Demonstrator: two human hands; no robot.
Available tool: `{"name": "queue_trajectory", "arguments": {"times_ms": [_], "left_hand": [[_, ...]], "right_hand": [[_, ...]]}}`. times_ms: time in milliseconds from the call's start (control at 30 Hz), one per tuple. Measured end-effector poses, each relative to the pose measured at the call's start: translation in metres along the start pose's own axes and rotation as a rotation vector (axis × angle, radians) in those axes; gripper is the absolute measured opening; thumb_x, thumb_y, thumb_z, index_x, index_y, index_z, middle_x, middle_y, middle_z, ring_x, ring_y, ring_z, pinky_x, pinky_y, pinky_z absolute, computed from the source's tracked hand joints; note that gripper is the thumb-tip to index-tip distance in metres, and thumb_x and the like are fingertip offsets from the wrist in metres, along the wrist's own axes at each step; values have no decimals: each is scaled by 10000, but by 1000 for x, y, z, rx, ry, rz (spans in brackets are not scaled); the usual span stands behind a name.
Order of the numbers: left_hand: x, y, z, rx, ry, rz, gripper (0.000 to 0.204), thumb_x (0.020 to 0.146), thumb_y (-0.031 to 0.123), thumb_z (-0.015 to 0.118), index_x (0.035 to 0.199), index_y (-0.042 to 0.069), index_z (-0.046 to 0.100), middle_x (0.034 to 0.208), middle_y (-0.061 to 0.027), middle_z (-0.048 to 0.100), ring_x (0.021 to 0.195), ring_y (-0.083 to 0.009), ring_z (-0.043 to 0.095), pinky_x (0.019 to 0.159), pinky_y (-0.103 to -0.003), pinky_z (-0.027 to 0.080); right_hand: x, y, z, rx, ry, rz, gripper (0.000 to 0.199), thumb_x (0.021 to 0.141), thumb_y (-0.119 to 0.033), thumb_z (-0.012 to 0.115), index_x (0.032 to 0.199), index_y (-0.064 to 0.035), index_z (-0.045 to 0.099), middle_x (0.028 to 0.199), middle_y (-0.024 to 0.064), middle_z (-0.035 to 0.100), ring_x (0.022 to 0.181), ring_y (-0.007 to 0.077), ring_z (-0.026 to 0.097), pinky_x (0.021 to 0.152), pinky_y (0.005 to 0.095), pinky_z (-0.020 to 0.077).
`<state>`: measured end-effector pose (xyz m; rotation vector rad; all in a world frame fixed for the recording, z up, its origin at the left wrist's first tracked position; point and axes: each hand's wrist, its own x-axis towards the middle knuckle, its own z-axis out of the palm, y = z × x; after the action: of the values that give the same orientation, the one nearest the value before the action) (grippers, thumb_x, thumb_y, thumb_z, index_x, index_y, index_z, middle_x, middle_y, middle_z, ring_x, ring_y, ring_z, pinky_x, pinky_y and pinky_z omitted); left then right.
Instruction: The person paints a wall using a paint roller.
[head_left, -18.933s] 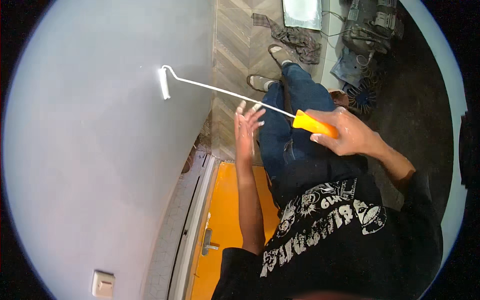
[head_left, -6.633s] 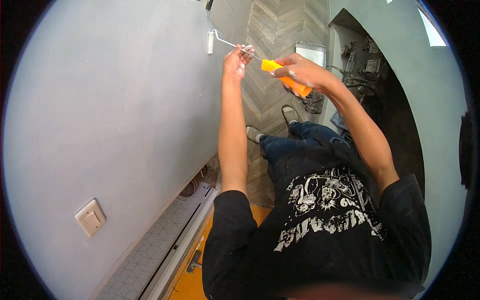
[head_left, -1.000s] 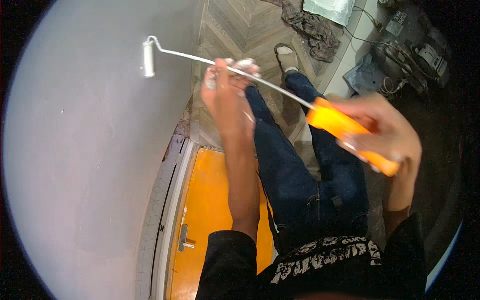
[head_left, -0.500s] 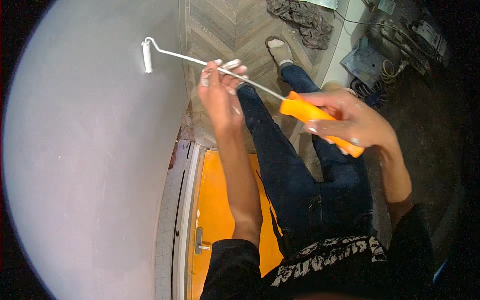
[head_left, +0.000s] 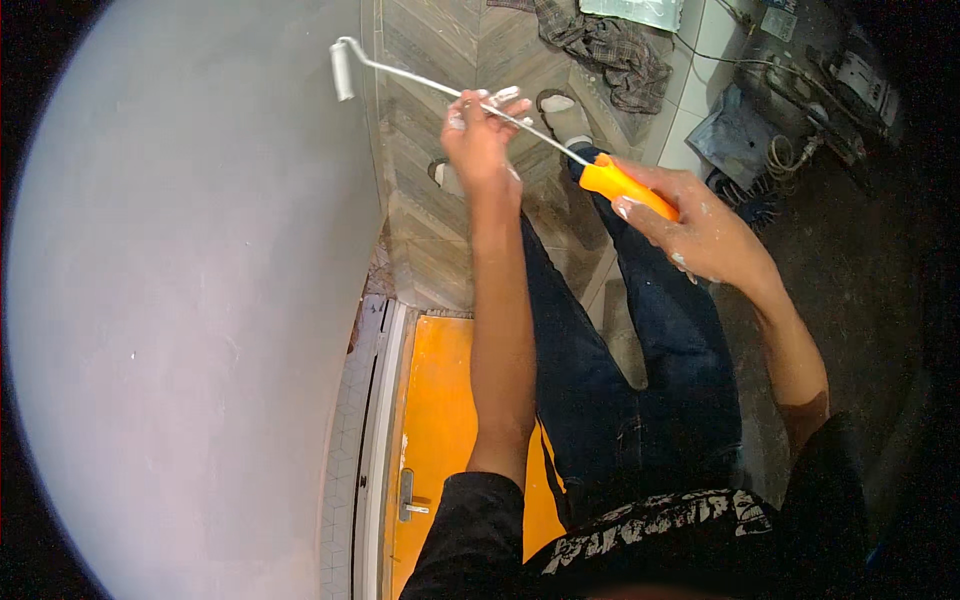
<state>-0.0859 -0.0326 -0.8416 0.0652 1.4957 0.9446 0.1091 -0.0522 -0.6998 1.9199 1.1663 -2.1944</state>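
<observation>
A paint roller (head_left: 342, 72) with a white sleeve, a long thin metal rod and an orange handle stretches between my hands. My right hand (head_left: 705, 225) is wrapped round the orange handle. Farther along the rod, my left hand (head_left: 480, 135) pinches it between thumb and fingers, with other fingers partly stretched out. White paint marks both hands. The roller sleeve is at the far part of the smooth grey-white wall (head_left: 180, 280) on my left; I cannot tell whether it touches the surface.
An orange door (head_left: 440, 390) with a metal handle is at lower left. Herringbone flooring (head_left: 430, 230) lies under my feet. At the far right are a crumpled checked cloth (head_left: 620, 60), a grey-blue bag (head_left: 735, 135), a coiled hose (head_left: 785, 155) and a machine (head_left: 865, 85) with cables.
The roller sleeve has moved farther away and to the right. Both hands have moved farther away too, still holding the rod and the handle. My legs have shifted.
</observation>
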Motion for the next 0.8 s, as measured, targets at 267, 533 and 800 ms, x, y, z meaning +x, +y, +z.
{"name": "queue_trajectory", "arguments": {"times_ms": [267, 533, 800], "left_hand": [[101, 10, -37, 225, 30, 77, 197, 1007, 153, 398, 1011, -27, 478, 965, -225, 645, 817, -291, 680, 696, -349, 569], [158, -12, -53, 252, 1, 7, 201, 986, 138, 457, 1015, -50, 523, 919, -183, 647, 812, -272, 676, 676, -343, 555], [-66, 34, -36, 320, 215, 179, 154, 944, 160, 528, 914, 13, 559, 739, -74, 600, 665, -157, 605, 619, -288, 502]], "right_hand": [[109, 10, 35, -184, 91, -398, 437, 861, -237, 635, 1233, -19, 566, 921, 244, 651, 861, 324, 656, 777, 397, 501], [155, 29, 41, -213, 16, -267, 423, 809, -185, 630, 1196, -22, 571, 918, 264, 634, 865, 368, 641, 753, 423, 506], [-32, 25, 21, 45, -142, -213, 647, 825, -125, 633, 1418, -115, 376, 904, 217, 642, 783, 389, 638, 673, 423, 517]]}}
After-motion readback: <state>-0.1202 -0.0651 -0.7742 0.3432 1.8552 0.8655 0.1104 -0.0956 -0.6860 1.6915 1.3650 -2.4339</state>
